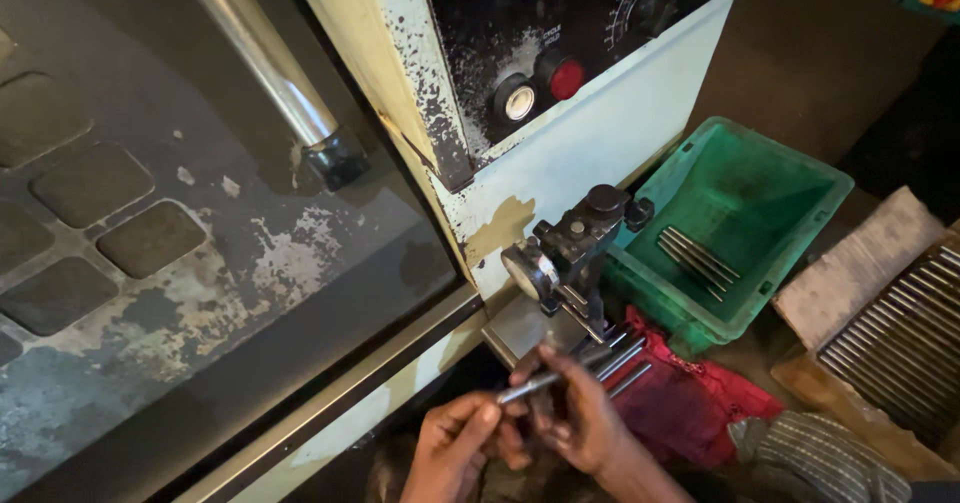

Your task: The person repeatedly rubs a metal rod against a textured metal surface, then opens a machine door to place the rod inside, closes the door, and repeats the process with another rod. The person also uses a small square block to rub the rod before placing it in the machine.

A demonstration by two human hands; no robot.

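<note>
2 hands: left hand [455, 443], right hand [575, 418], 1 metal rod [545, 378] between them

Left hand [452, 450] and rod tray [900, 343] both cut off at frame edges

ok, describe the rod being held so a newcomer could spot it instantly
Start at the cream machine cabinet with the red button, then drop to the black dial gauge stand at its base. Just below it, the thin grey metal rod is pinched between the left hand and right hand. Unlike the rods lying in the green bin, it is lifted and angled.
</note>
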